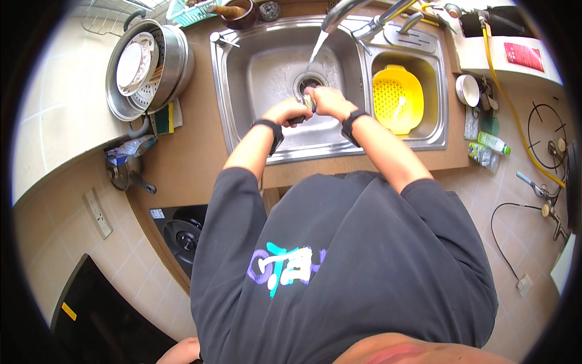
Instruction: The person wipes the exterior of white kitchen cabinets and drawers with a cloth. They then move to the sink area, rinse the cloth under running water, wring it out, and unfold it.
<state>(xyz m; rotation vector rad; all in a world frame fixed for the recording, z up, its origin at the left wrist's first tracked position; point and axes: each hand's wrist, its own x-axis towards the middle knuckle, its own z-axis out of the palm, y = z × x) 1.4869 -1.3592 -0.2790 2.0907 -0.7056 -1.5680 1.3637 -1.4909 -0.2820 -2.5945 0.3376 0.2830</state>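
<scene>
Above the large basin of a stainless steel sink [254, 59], my two hands meet close to the drain [300, 81]. My left hand [291, 111] is closed around a small dark object with a pale, patterned patch [310, 103]; the fingers hide much of it, so I cannot tell exactly what it is. My right hand [331, 101] grips the far side of the same object. Water [319, 45] runs from the metal faucet [338, 16] into the basin just beyond my hands. Each wrist wears a black band.
A yellow plastic colander [411, 104] sits in the smaller right basin. Stacked steamer pots [175, 68] with bowls stand left. Behind the sink are a mortar [243, 20] and a steel scrubber [269, 11]. Plastic bottles [493, 143] lie right. Someone's arm [182, 351] shows at bottom left.
</scene>
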